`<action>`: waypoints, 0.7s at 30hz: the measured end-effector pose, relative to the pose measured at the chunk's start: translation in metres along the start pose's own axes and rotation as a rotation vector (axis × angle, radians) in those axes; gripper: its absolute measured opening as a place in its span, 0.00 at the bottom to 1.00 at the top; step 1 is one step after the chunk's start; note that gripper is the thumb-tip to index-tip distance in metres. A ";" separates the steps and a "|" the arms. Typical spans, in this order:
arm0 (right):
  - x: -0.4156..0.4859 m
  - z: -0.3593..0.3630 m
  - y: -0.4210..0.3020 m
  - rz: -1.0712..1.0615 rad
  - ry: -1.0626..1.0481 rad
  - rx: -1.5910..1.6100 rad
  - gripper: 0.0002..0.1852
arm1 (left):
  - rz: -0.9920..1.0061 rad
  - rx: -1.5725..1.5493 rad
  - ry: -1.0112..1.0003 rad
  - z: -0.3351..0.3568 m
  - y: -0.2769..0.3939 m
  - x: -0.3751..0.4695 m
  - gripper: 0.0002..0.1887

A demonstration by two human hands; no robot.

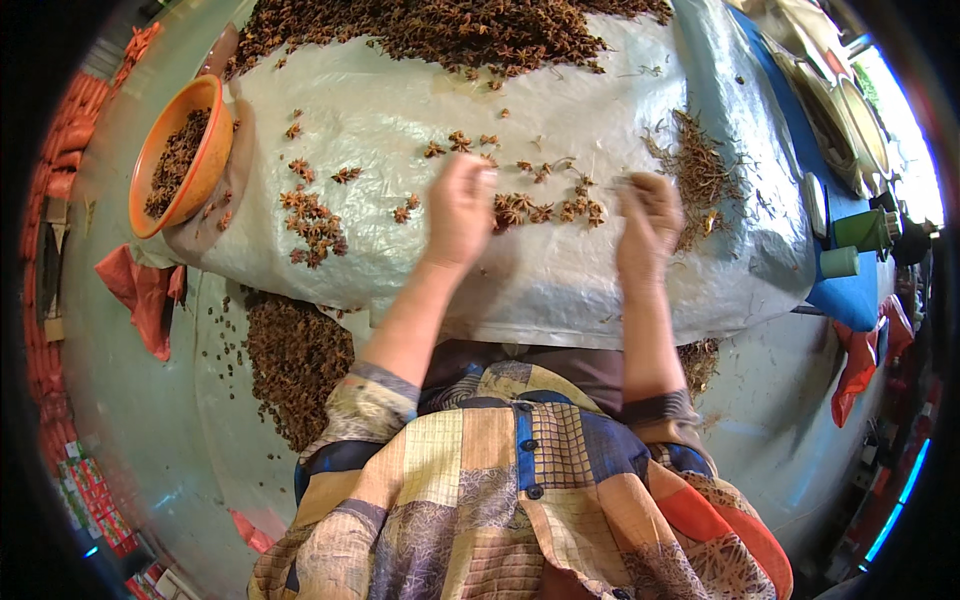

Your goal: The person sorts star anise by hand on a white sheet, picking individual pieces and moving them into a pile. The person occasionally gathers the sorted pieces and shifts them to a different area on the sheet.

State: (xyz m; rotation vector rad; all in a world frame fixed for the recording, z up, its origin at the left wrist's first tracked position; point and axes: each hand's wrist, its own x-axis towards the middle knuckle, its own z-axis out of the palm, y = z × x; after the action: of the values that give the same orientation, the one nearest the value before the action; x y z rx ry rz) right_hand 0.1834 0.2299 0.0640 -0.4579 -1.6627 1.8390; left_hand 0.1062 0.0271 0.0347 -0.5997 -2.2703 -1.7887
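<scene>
My left hand (466, 202) is raised over the plastic-covered table, fingers curled; blur hides whether something is between them. Across from it, my right hand (651, 206) has thumb and fingers pinched on a thin stem. Dried star anise pods (513, 210) lie in a loose cluster between the hands. A second group of star anise (313, 225) lies to the left. Beside my right hand is a heap of thin brown stems (701, 161). A large pile of star anise (465, 30) covers the table's far side.
An orange plastic bowl (217, 161) holding star anise tilts at the table's left edge. More star anise (296, 352) is heaped on the floor at the lower left. A green cup (861, 231) and a pale green cup (838, 262) are on the blue surface at right. Red plastic bags (139, 292) hang at left.
</scene>
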 end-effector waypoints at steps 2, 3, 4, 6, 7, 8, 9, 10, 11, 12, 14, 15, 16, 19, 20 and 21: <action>0.010 -0.027 -0.012 -0.138 0.078 -0.736 0.04 | -0.178 0.263 0.121 -0.028 -0.009 0.005 0.02; 0.017 -0.036 -0.013 -0.326 -0.130 -1.211 0.09 | -0.120 0.446 0.078 -0.041 -0.013 0.004 0.04; 0.014 -0.036 -0.005 -0.406 -0.206 -1.267 0.13 | 0.076 0.610 0.093 -0.040 -0.017 0.001 0.08; 0.011 -0.028 0.015 -0.342 -0.423 -1.282 0.20 | 0.235 0.719 0.094 -0.038 -0.021 -0.008 0.13; 0.007 -0.015 0.030 -0.490 -0.514 -1.164 0.19 | 0.218 0.665 0.031 -0.029 -0.021 -0.013 0.15; 0.007 -0.005 0.041 -0.576 -0.667 -1.106 0.17 | 0.232 0.574 0.001 -0.020 -0.019 -0.018 0.15; 0.006 0.007 0.050 -0.521 -0.761 -1.179 0.13 | 0.256 0.521 -0.022 -0.009 -0.016 -0.023 0.15; 0.001 0.012 0.054 -0.504 -0.706 -1.169 0.10 | 0.188 0.459 -0.060 0.002 -0.012 -0.028 0.15; -0.003 0.019 0.057 -0.563 -0.589 -1.110 0.08 | 0.151 0.392 -0.071 0.011 -0.009 -0.031 0.15; -0.009 0.022 0.057 -0.427 -0.566 -0.890 0.07 | 0.118 0.332 -0.102 0.017 -0.006 -0.032 0.14; -0.022 0.024 0.053 -0.177 -0.451 -0.445 0.05 | 0.068 0.134 -0.203 0.023 0.001 -0.037 0.13; -0.029 0.022 0.049 -0.146 -0.378 -0.446 0.04 | -0.059 0.028 -0.221 0.024 0.005 -0.039 0.13; -0.035 0.022 0.048 -0.130 -0.345 -0.441 0.04 | -0.156 -0.085 -0.250 0.025 0.008 -0.040 0.14; -0.046 0.020 0.043 -0.423 -0.384 -0.690 0.01 | -0.244 -0.211 -0.261 0.028 0.017 -0.045 0.10; -0.046 0.017 0.039 -0.578 -0.414 -0.783 0.01 | -0.188 -0.163 -0.248 0.029 0.020 -0.045 0.09; -0.042 0.014 0.034 -0.735 -0.440 -0.875 0.02 | -0.118 -0.123 -0.223 0.028 0.020 -0.043 0.08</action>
State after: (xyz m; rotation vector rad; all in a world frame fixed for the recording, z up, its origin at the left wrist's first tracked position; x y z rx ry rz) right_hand 0.1995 0.1917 0.0272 0.2494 -2.4613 0.6424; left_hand 0.1557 0.0495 0.0288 -0.7348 -2.3957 -2.0210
